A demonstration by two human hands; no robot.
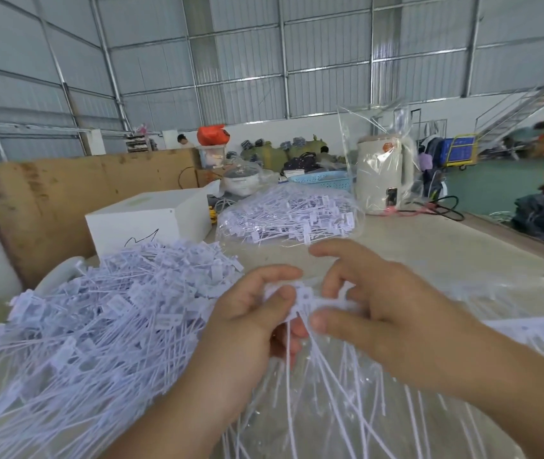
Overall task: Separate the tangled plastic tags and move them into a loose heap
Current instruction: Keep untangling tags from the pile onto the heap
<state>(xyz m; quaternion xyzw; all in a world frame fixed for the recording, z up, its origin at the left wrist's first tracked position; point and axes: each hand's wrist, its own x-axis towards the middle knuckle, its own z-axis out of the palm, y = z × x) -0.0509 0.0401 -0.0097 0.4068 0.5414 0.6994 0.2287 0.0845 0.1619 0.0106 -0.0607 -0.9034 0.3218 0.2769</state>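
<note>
We cannot count the tags: they are too many and too tangled in every pile. Our left hand (250, 313) and right hand (373, 303) meet in the middle of the view, both pinching one small bunch of white plastic tags (303, 298) by the flat heads, thumbs and curled fingers closed on it. The heads are partly covered by our fingers and blurred, so we cannot tell how many tags are in the bunch. Their thin tails hang down below our hands over a sheet of clear plastic (347, 425), which is hard to make out and is cut off at the bottom edge.

We see two larger masses of tags on the table (429, 246). One is a loose heap (98, 326) to our left, spreading out of view at the left and bottom edges. The other is a clear bag of tags (287, 217) farther back, past our hands.

Behind the heap stands one white box (151, 220), with one brown board (65, 200) leaning beyond it. One cream kettle (380, 173) wrapped in clear plastic stands at the far right of the table, near one blue basket (323, 180). The right edge of the view is smeared orange and dark, and we cannot tell what is there.
</note>
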